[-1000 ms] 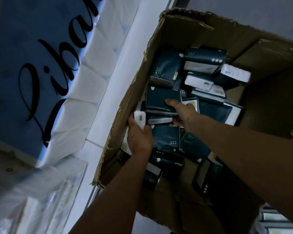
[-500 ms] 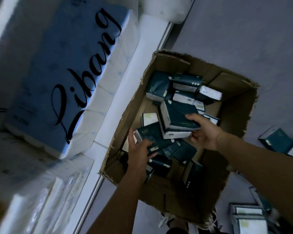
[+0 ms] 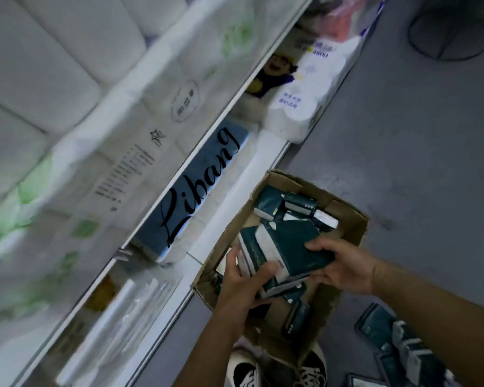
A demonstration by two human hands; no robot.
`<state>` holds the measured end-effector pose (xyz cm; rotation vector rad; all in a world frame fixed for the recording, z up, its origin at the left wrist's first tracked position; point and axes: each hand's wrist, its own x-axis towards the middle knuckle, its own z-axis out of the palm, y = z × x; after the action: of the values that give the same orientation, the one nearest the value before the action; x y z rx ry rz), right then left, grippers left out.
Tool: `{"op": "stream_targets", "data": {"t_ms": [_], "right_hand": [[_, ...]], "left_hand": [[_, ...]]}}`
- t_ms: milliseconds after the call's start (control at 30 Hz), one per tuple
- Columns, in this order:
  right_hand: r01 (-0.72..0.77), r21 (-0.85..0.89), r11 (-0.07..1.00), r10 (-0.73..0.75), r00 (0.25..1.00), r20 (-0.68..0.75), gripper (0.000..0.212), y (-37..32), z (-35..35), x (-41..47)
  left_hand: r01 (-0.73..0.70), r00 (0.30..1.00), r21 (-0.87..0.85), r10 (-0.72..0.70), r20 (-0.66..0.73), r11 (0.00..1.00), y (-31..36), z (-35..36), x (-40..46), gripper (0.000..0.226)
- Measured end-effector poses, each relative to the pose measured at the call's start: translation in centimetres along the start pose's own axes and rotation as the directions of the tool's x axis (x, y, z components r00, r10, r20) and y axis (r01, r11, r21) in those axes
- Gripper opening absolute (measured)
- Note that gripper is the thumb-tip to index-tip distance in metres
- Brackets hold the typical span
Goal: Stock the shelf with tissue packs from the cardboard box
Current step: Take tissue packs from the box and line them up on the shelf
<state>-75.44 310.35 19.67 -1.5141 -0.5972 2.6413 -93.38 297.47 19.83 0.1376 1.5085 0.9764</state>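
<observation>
An open cardboard box (image 3: 355, 227) stands on the grey floor beside a white shelf (image 3: 221, 227). Several dark green tissue packs (image 3: 277, 205) lie loose inside it. Above the box, both hands hold a small stack of dark green tissue packs (image 3: 288, 247). My left hand (image 3: 243, 286) grips the stack's near left side, its fingers curled round the lower packs. My right hand (image 3: 338, 263) holds the right end, thumb on the top pack.
The shelf tiers carry large white toilet-roll bundles (image 3: 81, 121), a blue "Libang" pack (image 3: 199, 191) and a white roll pack (image 3: 305, 93). More green packs (image 3: 389, 336) lie on the floor at lower right. My shoes (image 3: 280, 370) show below the box.
Both hands have brought their packs together into one stack and lifted it above the box. The view has pulled back and up, showing more of the shelf.
</observation>
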Motion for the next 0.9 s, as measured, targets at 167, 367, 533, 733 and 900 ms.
{"op": "stream_targets", "data": {"t_ms": [167,367,533,733,900], "right_hand": [[0.037,-0.053,0.998,-0.035,0.999,0.04,0.057,-1.7,4.0,-5.6],[0.261,-0.138,0.956,-0.283,0.943,-0.177,0.017,-2.4,9.3,-10.4],[0.535,-0.283,0.796,-0.592,0.784,-0.185,0.015,-1.6,14.0,-16.4],[0.618,-0.513,0.596,-0.627,0.757,0.184,0.048,1.6,21.7,-23.7],[0.642,-0.565,0.518,-0.504,0.763,0.405,0.063,3.4,28.0,-29.7]], "left_hand": [[-0.048,0.998,-0.079,0.045,-0.041,0.996,2.9,-0.9,-6.2,0.082],[-0.134,0.984,-0.205,0.106,-0.142,0.969,4.2,-2.4,-13.3,0.052],[-0.204,0.97,-0.282,0.156,-0.185,0.937,4.5,-4.7,-21.1,0.092],[-0.23,0.949,-0.342,0.132,-0.287,0.911,4.3,-7.0,-29.5,0.057],[-0.364,0.902,-0.425,0.199,-0.384,0.829,5.6,-9.9,-37.7,0.085]]}}
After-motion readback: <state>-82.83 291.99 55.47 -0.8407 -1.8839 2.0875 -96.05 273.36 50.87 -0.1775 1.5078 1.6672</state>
